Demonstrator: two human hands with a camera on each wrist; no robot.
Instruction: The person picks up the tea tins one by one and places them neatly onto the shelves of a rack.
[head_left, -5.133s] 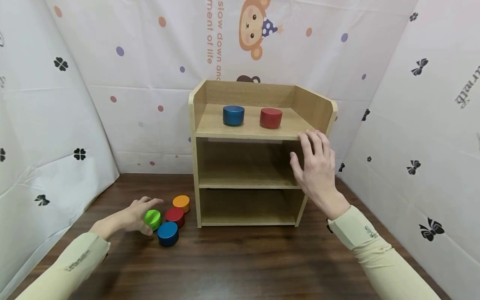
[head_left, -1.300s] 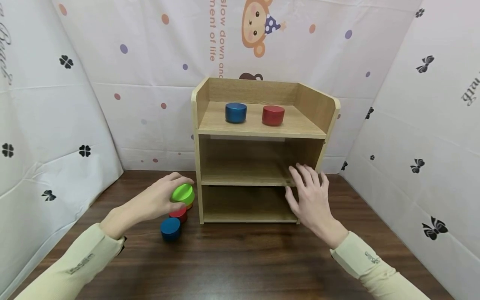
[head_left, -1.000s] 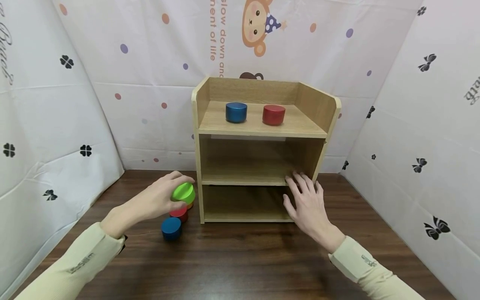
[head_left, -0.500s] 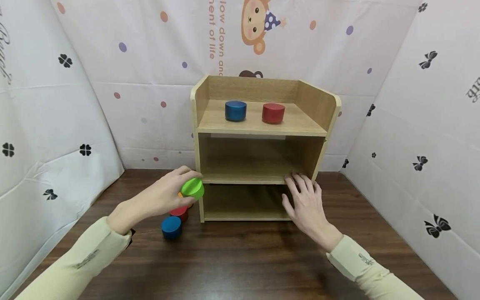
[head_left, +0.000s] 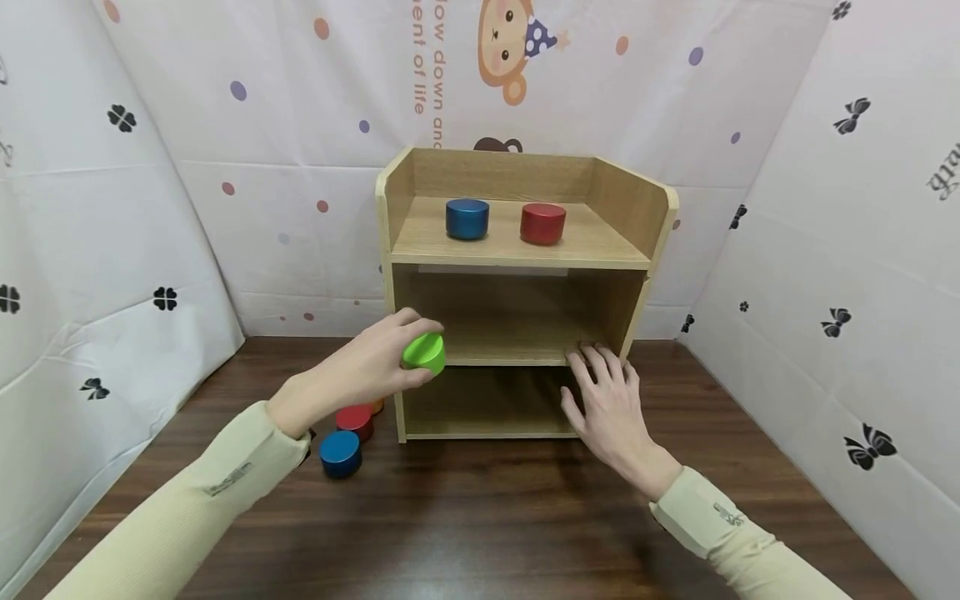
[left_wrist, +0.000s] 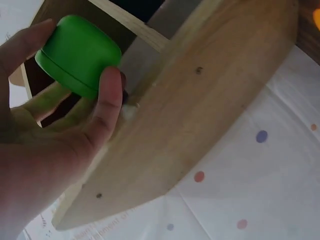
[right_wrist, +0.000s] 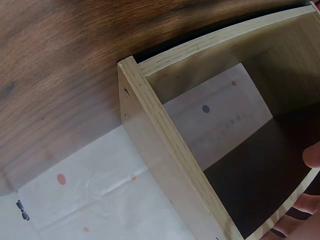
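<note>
My left hand point(head_left: 363, 367) pinches a bright green round lidded tin point(head_left: 424, 353) between thumb and fingers. It holds the tin up in front of the wooden shelf unit point(head_left: 521, 260), by its left side panel. In the left wrist view, the green tin point(left_wrist: 80, 55) shows a seam around its side. My right hand point(head_left: 611, 412) rests its fingers over the front edge of the middle shelf, near the right side panel. Its thumb hangs lower, in front of the bottom compartment. The right wrist view catches only fingertips point(right_wrist: 305, 202) at that edge.
A blue tin point(head_left: 467, 219) and a red tin point(head_left: 542, 224) stand on the top shelf. Left of the unit, another blue tin point(head_left: 341, 454), a red tin point(head_left: 355, 422) and a partly hidden orange tin point(head_left: 377, 406) sit on the dark wooden table point(head_left: 480, 533).
My left hand has picked the green tin up from the table and carried it right, to the unit's front. My right hand has come down from the top shelf's edge to the middle shelf's.
</note>
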